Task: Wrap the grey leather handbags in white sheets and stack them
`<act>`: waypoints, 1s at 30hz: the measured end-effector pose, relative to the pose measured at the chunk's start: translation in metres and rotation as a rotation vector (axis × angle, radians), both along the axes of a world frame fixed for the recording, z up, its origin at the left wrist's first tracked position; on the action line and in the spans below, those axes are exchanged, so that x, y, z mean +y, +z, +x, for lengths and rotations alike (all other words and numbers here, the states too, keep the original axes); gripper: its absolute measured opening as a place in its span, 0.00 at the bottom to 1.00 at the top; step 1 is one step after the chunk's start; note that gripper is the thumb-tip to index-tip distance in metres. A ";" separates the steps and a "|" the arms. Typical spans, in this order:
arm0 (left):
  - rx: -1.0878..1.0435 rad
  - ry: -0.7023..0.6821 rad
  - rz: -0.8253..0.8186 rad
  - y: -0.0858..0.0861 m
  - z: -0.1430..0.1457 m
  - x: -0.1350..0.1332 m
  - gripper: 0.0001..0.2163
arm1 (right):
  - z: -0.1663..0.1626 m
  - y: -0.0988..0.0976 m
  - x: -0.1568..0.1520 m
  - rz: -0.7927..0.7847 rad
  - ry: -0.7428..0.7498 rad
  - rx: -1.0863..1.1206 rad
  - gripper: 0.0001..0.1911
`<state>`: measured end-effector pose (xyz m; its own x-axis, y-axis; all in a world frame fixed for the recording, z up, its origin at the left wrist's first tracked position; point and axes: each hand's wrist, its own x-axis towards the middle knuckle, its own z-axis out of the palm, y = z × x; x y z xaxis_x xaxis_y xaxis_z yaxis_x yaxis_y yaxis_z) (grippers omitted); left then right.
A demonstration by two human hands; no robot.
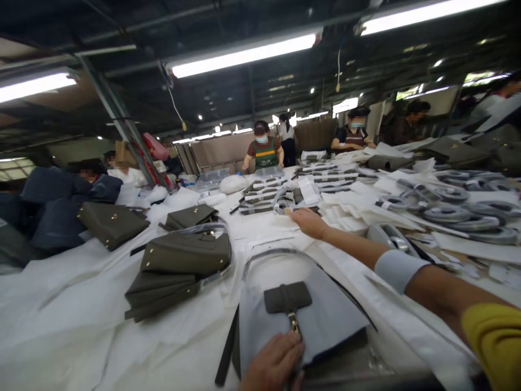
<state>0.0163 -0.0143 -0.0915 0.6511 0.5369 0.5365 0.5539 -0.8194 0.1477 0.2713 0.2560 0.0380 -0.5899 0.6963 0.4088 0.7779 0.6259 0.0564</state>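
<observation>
My left hand [273, 363] rests at the near edge of a grey handbag [325, 320], fingers curled down on it just below its olive flap tab [287, 297] and metal clasp [293, 322]. My right arm stretches far forward across the table. My right hand [306, 220] lies palm down among white paper sheets [345, 217], fingertips touching a wrapped strap bundle [280, 203]; I cannot see whether it grips anything. A clear plastic-wrapped handle [277, 254] arches behind the bag.
Stacked olive handbags [183, 260] lie left of centre, another [109, 222] further left beside navy bags [57, 212]. Wrapped straps [456, 212] and paper cover the right side. Several other people work at the far end and the left of the white table [61, 315].
</observation>
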 end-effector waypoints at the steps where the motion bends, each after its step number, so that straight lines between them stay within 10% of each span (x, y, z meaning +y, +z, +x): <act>1: 0.024 0.044 -0.089 0.005 0.001 -0.005 0.21 | -0.007 0.006 -0.013 -0.040 0.029 0.032 0.22; 9: -0.076 0.047 -0.237 0.024 0.007 -0.016 0.19 | -0.042 -0.011 -0.140 -0.525 0.495 0.100 0.25; 30: -0.016 0.080 -0.258 0.022 0.007 -0.021 0.21 | -0.023 -0.081 -0.205 -0.246 0.478 -0.143 0.25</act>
